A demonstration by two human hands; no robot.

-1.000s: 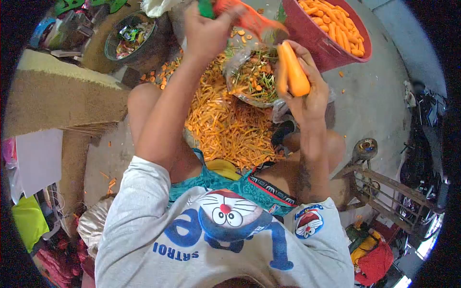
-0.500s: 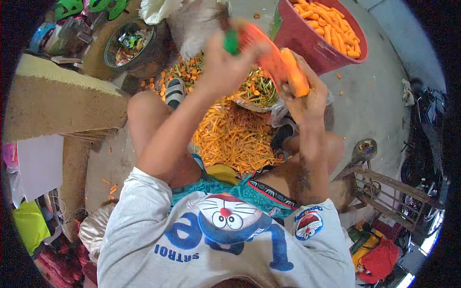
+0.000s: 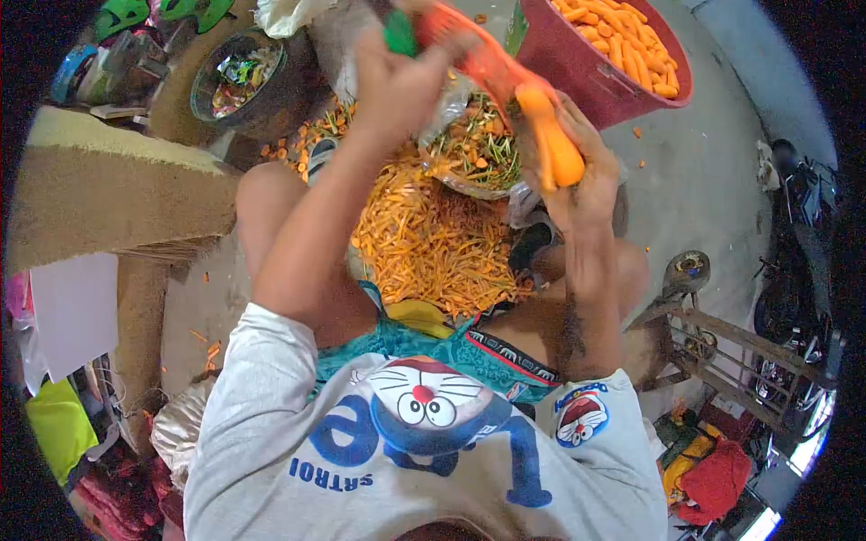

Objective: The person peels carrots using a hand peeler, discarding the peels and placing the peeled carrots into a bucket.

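My right hand [image 3: 586, 171] is closed around a peeled orange carrot [image 3: 564, 158], held tilted over my lap. A thin strip hangs beside the carrot. My left hand [image 3: 392, 86], up and to the left, is blurred, its fingers closed on a green and orange-red tool [image 3: 401, 34] whose exact kind I cannot make out. The orange-red part stretches from my left hand towards the top of the carrot. Below both hands, a heap of carrot peelings [image 3: 433, 243] lies between my legs. Behind it a plastic-lined container [image 3: 478, 192] holds carrot tops and green stems.
A red tub [image 3: 577, 86] full of peeled carrots stands at the upper right. A dark bin [image 3: 200, 90] with wrappers is at the upper left, above a tan block [image 3: 117, 198]. A wooden frame [image 3: 740, 338] stands at the right. Carrot pieces lie scattered on the floor.
My left hand has moved up and to the left with the tool, away from my right hand. The carrot in my right hand has turned slightly and shows more of its side.
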